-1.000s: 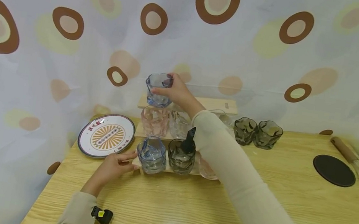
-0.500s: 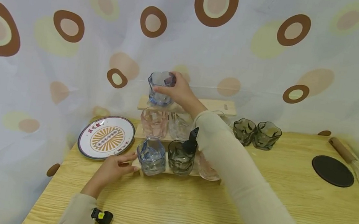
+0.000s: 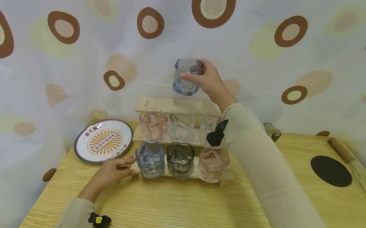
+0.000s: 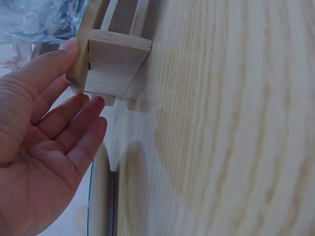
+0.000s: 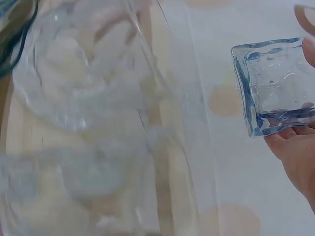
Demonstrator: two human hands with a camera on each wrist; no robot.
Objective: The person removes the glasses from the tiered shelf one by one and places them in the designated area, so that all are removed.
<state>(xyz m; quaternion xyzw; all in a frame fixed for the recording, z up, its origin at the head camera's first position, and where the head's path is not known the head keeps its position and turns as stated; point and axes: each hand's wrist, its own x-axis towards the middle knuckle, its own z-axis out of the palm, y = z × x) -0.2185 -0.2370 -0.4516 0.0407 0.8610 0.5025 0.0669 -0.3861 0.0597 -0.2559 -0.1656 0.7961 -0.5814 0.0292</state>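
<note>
My right hand (image 3: 206, 79) grips a blue-tinted glass (image 3: 186, 76) by its rim, holding it in the air above the top step of a wooden stepped rack (image 3: 156, 104). In the right wrist view the blue glass (image 5: 273, 84) rests against my fingers. The rack's middle step holds a pink glass (image 3: 152, 124) and clear glasses (image 3: 181, 126). Its lowest step holds a blue glass (image 3: 150, 158), a grey glass (image 3: 180, 159) and a pink glass (image 3: 212, 163). My left hand (image 3: 111, 170) lies open at the rack's left end, thumb pressed against the wooden end piece (image 4: 110, 61).
A patterned plate (image 3: 104, 141) lies left of the rack. A dark glass (image 3: 271, 131) stands behind my right arm. A round black coaster (image 3: 331, 171) and a whisk (image 3: 362, 172) lie at the right. A dotted curtain (image 3: 74, 34) hangs close behind the wooden table (image 3: 189, 217).
My right hand has lifted the blue-tinted glass up and to the right, off the rack's top step. The left hand has stayed at the rack's left end.
</note>
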